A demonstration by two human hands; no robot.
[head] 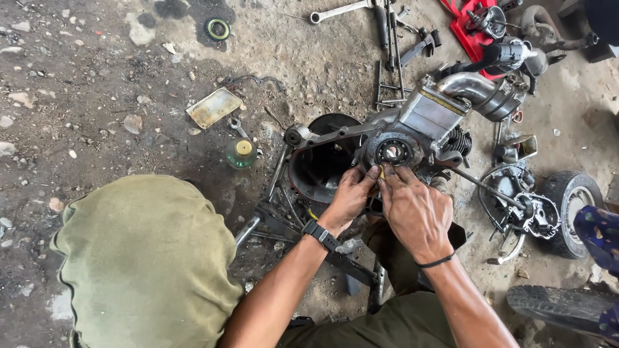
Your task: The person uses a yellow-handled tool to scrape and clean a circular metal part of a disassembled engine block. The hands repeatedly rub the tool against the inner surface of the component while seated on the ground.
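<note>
Far left of the grip, the person's knee (pixel 145 258) in olive cloth fills the lower corner, folded up because they squat low over the work on the dirt floor (pixel 77 96). Up and to the left of the grip lie a flat metal plate (pixel 214 107), a small spanner (pixel 237 126) and a green bottle with a yellow cap (pixel 242 153), all set down within easy reach.

Just left of the grip sits the open round clutch housing (pixel 319 169) of a small engine (pixel 412 129) laid on its side, so that its open face looks up at the person.

The left hand (pixel 348 198), with a black watch at the wrist, has its fingertips pressed together on a small yellowish piece (pixel 381 172) at the lower edge of the round bearing seat (pixel 393 151). The right hand (pixel 416 209) meets it there, thumb and forefinger pinching the same spot; what exactly the piece is I cannot tell. Both hands crowd one point, seemingly to steady something small against the casing.

Above and right of the grip rise the finned cylinder and chrome exhaust bend (pixel 477 90). Further right lie a small wheel (pixel 570 206) and a red tray (pixel 471 32) of parts; above it all, a long spanner (pixel 338 11).
</note>
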